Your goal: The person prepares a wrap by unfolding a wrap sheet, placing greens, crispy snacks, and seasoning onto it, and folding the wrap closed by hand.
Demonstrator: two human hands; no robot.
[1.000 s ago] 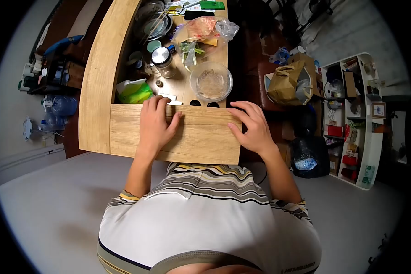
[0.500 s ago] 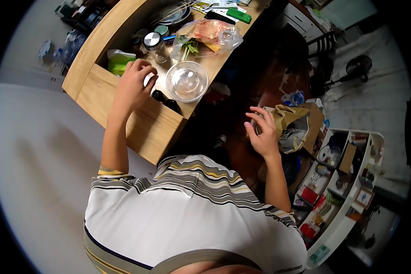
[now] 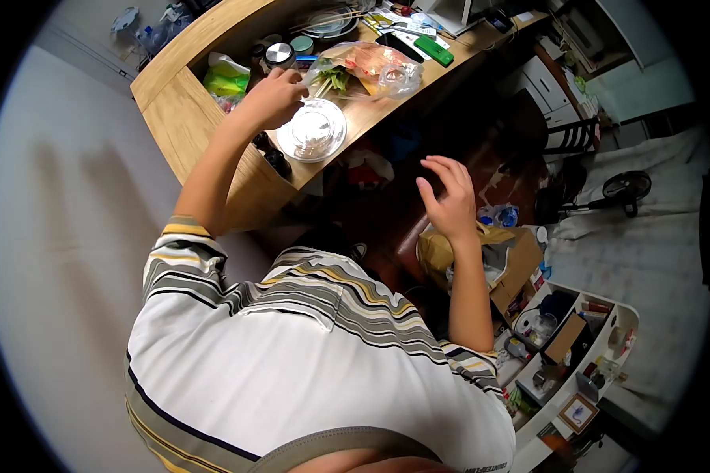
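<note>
Over the wooden desk (image 3: 360,122), our curled left hand (image 3: 278,100), its grip unclear, should clear the plastic bowl (image 3: 313,132); our right hand (image 3: 448,197) hangs apart, fingers spread.

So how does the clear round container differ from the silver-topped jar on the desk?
The clear round container is wider than the silver-topped jar. The container looks see-through from above; the jar shows an opaque metallic top. The container sits lower in the view than the jar. Both look round and are on the desk.

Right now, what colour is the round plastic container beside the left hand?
The round plastic container is transparent, showing best in the head view.
</note>
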